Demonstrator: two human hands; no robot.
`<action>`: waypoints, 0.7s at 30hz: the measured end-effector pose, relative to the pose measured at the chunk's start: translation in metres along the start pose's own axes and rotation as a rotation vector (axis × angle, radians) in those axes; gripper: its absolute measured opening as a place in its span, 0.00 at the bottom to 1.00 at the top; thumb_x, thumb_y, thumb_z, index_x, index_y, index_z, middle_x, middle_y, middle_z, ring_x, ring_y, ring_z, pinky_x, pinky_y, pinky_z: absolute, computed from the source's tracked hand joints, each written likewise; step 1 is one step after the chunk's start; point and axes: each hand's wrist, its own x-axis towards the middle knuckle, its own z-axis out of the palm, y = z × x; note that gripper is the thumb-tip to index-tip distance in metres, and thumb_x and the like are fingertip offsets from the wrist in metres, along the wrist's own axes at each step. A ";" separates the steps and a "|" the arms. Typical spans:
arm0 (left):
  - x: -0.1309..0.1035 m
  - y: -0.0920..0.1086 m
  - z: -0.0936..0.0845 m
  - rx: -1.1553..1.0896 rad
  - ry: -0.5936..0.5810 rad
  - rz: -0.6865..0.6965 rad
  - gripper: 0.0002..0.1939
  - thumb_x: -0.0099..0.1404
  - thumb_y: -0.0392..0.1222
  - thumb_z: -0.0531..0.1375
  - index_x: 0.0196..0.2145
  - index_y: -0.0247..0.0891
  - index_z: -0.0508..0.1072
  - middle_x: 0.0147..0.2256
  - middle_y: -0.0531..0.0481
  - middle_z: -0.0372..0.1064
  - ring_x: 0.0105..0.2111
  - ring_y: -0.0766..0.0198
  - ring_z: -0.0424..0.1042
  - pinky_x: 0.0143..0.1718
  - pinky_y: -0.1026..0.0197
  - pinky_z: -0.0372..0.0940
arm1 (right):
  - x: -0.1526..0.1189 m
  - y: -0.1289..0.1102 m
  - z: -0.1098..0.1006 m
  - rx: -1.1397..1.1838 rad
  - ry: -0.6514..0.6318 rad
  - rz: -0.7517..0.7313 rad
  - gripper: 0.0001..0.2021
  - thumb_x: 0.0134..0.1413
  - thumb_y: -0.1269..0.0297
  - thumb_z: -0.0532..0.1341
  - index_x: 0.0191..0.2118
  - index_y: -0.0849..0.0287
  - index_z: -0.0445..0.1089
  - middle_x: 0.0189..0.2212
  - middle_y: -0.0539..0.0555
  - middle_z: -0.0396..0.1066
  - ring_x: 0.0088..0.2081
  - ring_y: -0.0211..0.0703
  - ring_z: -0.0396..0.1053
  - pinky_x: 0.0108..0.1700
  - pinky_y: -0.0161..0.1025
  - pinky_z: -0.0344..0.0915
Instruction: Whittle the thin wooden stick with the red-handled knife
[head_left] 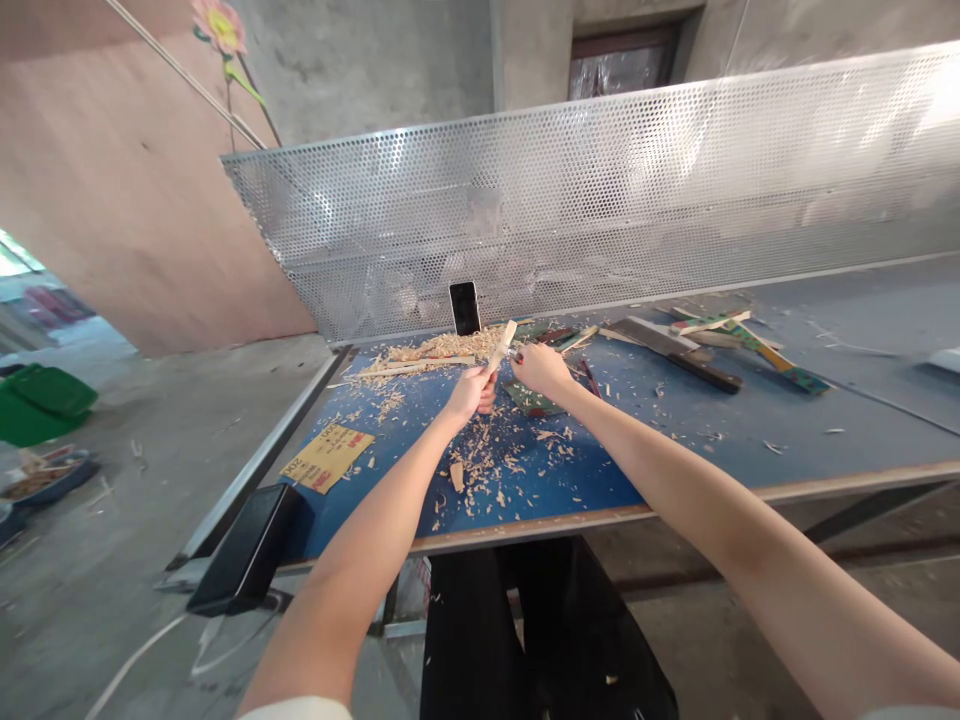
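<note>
My left hand (pixel 471 392) is closed around a pale wooden stick (pixel 503 344), which slants upward out of the fist. Just to its right, my right hand (pixel 544 368) grips a small knife (pixel 514 355). Only a short bit of metal shows at the wood's edge; the fingers hide the handle. Curled wood shavings (pixel 442 346) are heaped behind the hands, and more lie scattered below them. A thin wooden strip (pixel 420 367) rests by the heap. Under my right hand lies a dark green sheet (pixel 531 398), partly covered.
A phone (pixel 465 308) leans against the perforated metal screen (pixel 600 200). To the right lie a handsaw (pixel 675 350) and several painted wood strips (pixel 784 362). Yellow sandpaper (pixel 328 457) and a black box (pixel 244 550) sit at the left end of the blue table (pixel 847 440).
</note>
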 end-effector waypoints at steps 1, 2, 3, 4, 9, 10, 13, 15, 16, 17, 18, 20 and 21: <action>0.000 -0.001 0.002 -0.002 -0.011 -0.003 0.14 0.72 0.47 0.56 0.29 0.40 0.62 0.15 0.63 0.44 0.11 0.74 0.43 0.14 0.69 0.41 | -0.001 -0.001 0.000 -0.010 -0.004 0.002 0.21 0.65 0.53 0.55 0.44 0.65 0.79 0.41 0.68 0.79 0.40 0.53 0.76 0.42 0.42 0.66; 0.000 -0.001 0.003 -0.006 -0.019 -0.005 0.14 0.71 0.48 0.56 0.29 0.40 0.62 0.15 0.63 0.45 0.11 0.74 0.43 0.14 0.69 0.41 | -0.001 -0.001 0.000 -0.019 -0.008 0.007 0.21 0.64 0.54 0.55 0.46 0.65 0.78 0.41 0.68 0.79 0.40 0.53 0.76 0.42 0.42 0.66; 0.000 -0.002 0.004 -0.009 -0.021 -0.008 0.15 0.71 0.48 0.56 0.29 0.40 0.61 0.15 0.63 0.45 0.11 0.74 0.43 0.14 0.69 0.41 | -0.001 -0.001 -0.001 -0.027 -0.013 0.015 0.21 0.64 0.54 0.55 0.46 0.65 0.78 0.41 0.68 0.79 0.41 0.53 0.76 0.42 0.42 0.66; 0.000 -0.003 0.005 -0.010 -0.018 -0.011 0.15 0.71 0.48 0.56 0.29 0.40 0.61 0.15 0.63 0.45 0.11 0.74 0.43 0.14 0.69 0.41 | -0.001 -0.001 -0.002 -0.036 -0.017 0.022 0.20 0.63 0.55 0.55 0.47 0.65 0.78 0.41 0.68 0.79 0.41 0.53 0.76 0.43 0.42 0.66; 0.002 -0.004 0.008 0.020 0.042 -0.028 0.16 0.71 0.51 0.57 0.29 0.40 0.61 0.14 0.63 0.44 0.11 0.74 0.43 0.14 0.69 0.40 | -0.001 0.002 -0.003 -0.069 -0.020 0.021 0.19 0.62 0.58 0.56 0.48 0.65 0.78 0.41 0.68 0.79 0.42 0.54 0.77 0.44 0.43 0.66; 0.002 -0.004 0.008 0.024 0.050 -0.027 0.16 0.71 0.51 0.57 0.29 0.40 0.61 0.14 0.63 0.44 0.11 0.74 0.43 0.14 0.69 0.40 | 0.000 0.003 -0.003 -0.066 -0.020 0.017 0.19 0.62 0.58 0.56 0.48 0.65 0.78 0.41 0.68 0.79 0.41 0.54 0.77 0.43 0.43 0.66; 0.001 -0.004 0.011 0.051 0.061 -0.008 0.17 0.72 0.53 0.55 0.30 0.40 0.63 0.14 0.63 0.45 0.11 0.73 0.43 0.13 0.68 0.41 | 0.001 0.004 0.000 -0.047 -0.018 0.004 0.20 0.63 0.57 0.55 0.47 0.65 0.78 0.40 0.68 0.79 0.40 0.54 0.77 0.41 0.43 0.66; -0.001 -0.004 0.013 0.101 0.067 0.028 0.18 0.73 0.56 0.55 0.32 0.39 0.65 0.14 0.63 0.45 0.10 0.73 0.43 0.13 0.68 0.41 | 0.002 0.004 0.002 -0.026 -0.009 -0.007 0.20 0.64 0.56 0.54 0.45 0.65 0.79 0.39 0.67 0.79 0.39 0.53 0.76 0.40 0.42 0.65; -0.003 -0.004 0.015 0.130 0.064 0.055 0.19 0.73 0.58 0.55 0.34 0.39 0.66 0.14 0.64 0.46 0.10 0.73 0.44 0.13 0.68 0.42 | 0.002 0.005 0.003 -0.014 -0.001 -0.014 0.20 0.64 0.56 0.54 0.44 0.65 0.79 0.39 0.67 0.79 0.38 0.52 0.76 0.40 0.42 0.64; -0.004 -0.003 0.016 0.154 0.058 0.085 0.19 0.72 0.59 0.56 0.37 0.40 0.66 0.14 0.64 0.46 0.10 0.73 0.44 0.13 0.68 0.42 | 0.002 0.005 0.003 -0.001 0.008 -0.023 0.19 0.64 0.56 0.55 0.43 0.64 0.79 0.38 0.67 0.79 0.38 0.52 0.76 0.39 0.41 0.64; -0.006 -0.003 0.017 0.170 0.045 0.115 0.18 0.72 0.60 0.56 0.40 0.40 0.67 0.14 0.64 0.47 0.10 0.73 0.45 0.14 0.68 0.43 | 0.002 0.006 0.004 0.010 0.016 -0.032 0.19 0.64 0.56 0.55 0.42 0.64 0.79 0.38 0.66 0.79 0.38 0.51 0.75 0.39 0.41 0.63; -0.008 -0.002 0.019 0.180 0.012 0.163 0.18 0.72 0.59 0.58 0.44 0.42 0.66 0.15 0.65 0.48 0.10 0.72 0.46 0.14 0.68 0.45 | 0.002 0.007 0.004 0.030 0.037 -0.049 0.18 0.64 0.57 0.56 0.40 0.63 0.80 0.37 0.65 0.79 0.37 0.50 0.75 0.39 0.41 0.62; -0.009 -0.002 0.019 0.173 -0.006 0.178 0.17 0.71 0.59 0.58 0.44 0.43 0.65 0.15 0.65 0.48 0.10 0.72 0.47 0.14 0.68 0.46 | 0.002 0.007 0.005 0.037 0.046 -0.056 0.17 0.63 0.57 0.56 0.39 0.62 0.80 0.36 0.65 0.79 0.36 0.50 0.74 0.39 0.41 0.62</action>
